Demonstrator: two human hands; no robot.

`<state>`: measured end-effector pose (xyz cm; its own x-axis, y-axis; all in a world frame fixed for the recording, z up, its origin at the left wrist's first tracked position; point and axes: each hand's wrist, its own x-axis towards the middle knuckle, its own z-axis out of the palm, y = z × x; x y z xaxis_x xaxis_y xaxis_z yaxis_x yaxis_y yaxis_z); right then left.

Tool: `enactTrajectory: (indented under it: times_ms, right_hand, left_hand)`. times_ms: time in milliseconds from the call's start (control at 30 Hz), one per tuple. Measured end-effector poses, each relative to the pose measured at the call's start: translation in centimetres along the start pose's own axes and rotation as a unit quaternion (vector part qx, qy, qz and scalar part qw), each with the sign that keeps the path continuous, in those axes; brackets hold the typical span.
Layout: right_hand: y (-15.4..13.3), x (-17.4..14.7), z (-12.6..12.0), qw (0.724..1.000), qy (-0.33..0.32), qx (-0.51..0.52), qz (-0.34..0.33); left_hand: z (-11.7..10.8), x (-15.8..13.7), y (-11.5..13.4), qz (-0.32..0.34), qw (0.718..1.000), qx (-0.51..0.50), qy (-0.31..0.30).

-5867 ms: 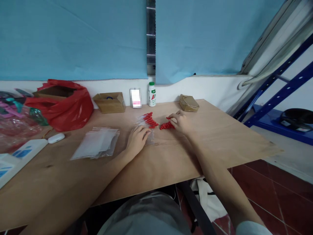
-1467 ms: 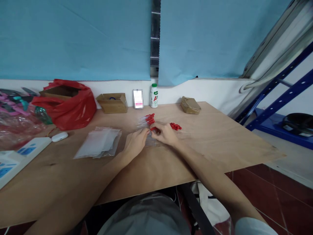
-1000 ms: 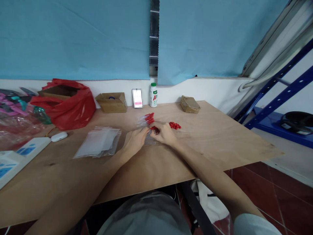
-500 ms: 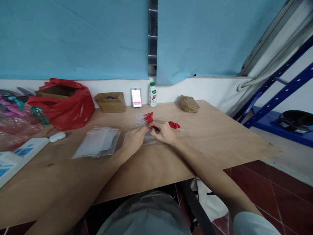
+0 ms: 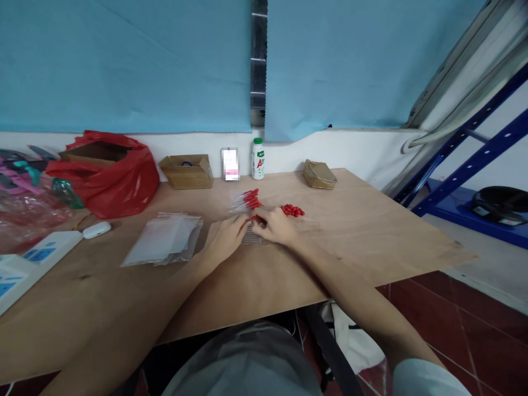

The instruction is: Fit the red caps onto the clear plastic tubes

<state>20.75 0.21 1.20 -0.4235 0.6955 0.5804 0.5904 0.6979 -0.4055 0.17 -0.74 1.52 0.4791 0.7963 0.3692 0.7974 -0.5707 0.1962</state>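
Note:
My left hand [image 5: 225, 235] and my right hand [image 5: 278, 224] meet at the fingertips over the middle of the table, both pinched closed. A small red piece [image 5: 254, 218] shows between the right thumb and fingers. What the left fingertips hold is too small to make out. Below the fingers lie several clear thin sticks [image 5: 251, 238], partly covered by the hands. Just beyond is a bunch of clear sticks with red ends [image 5: 247, 201], the ends pointing right. A pile of small red pieces [image 5: 293, 210] lies past my right hand.
Clear plastic bags [image 5: 165, 241] are stacked left of my hands. Along the wall stand a red bag [image 5: 119, 190], an open cardboard box [image 5: 187, 176], a phone [image 5: 230, 165], a white bottle [image 5: 258, 160] and a brown package [image 5: 319, 175]. A power strip [image 5: 41, 258] lies at left.
Both hands stay together in nearly the same spot. The fingers of my right hand have shifted slightly around the red piece, and the right hand sits a little lower.

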Motion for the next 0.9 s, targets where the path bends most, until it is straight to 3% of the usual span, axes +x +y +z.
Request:
enactTrajectory:
  times_ms: [233, 733, 900]
  right_hand:
    - [-0.7, 0.0, -0.5, 0.999, -0.014, -0.042, -0.022]
    - [-0.7, 0.0, -0.4, 0.999, 0.008, -0.001, -0.041]
    - [0.4, -0.1, -0.3, 0.997, -0.002, 0.072, -0.020]
  left_hand:
    - [0.2, 0.4, -0.2, -0.003, 0.998, 0.043, -0.052]
    - [-0.1, 0.5, -1.1, 0.030, 0.998, 0.018, -0.044]
    - [0.0, 0.1, -1.4, 0.017, 0.999, -0.032, -0.003]
